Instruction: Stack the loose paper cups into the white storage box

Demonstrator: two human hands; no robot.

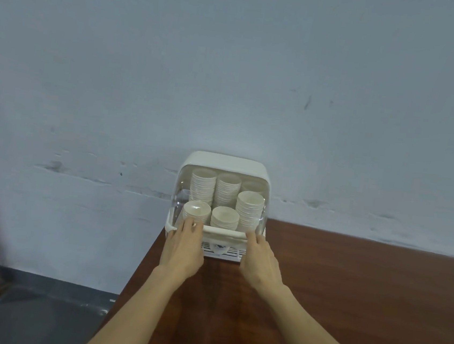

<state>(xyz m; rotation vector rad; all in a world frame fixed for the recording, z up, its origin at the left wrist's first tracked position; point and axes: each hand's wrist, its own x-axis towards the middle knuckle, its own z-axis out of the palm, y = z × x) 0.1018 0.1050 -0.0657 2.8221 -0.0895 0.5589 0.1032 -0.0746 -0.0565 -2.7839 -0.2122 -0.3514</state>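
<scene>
The box (225,163) sits at the bench's (347,296) far left corner against the wall, cups (223,217) stacked upright inside, directly beyond both hands, left (183,247) and right (261,259), whose straight fingers rest open on its near rim.

Box front (221,251) partly behind hands (184,247), perhaps touching.
</scene>
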